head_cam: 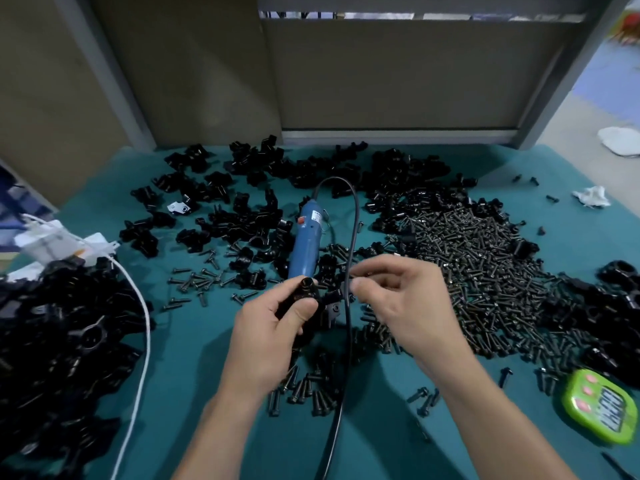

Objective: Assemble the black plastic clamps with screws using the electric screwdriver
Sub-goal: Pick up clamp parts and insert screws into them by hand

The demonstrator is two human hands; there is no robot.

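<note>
Two bare forearms reach in from the bottom edge over the teal tabletop (194,403), and one black cord (349,348) runs up between them. Left hand (266,330) grips one black clamp (302,293), thumb and fingers curled round it, with a round opening on the part facing up. Right hand (408,306) is just beside it, across the cord, fingers curled and thumb and forefinger drawn close together; whether a screw is pinched between them I cannot tell, as that spot is blurred. Between the forearms lies a loose scatter of screws (308,393), too many and too overlapped to count. One green timer (599,408) with three pink buttons lies at the near right. One white cable (143,313) curves along the near left, beside a big heap of clamps (52,344). Just beyond the left hand lies one blue electric screwdriver (308,240), flat on the tabletop, with the black cord looping off its far end. Right of it spreads one large pile of screws (485,271), beyond counting. A second group of clamps (620,292) sits at the right edge, and a third spread of clamps (277,168) fills the far side. One crumpled white rag (592,197) lies at the far right. Brown panels (398,74) in a grey frame close the back
</note>
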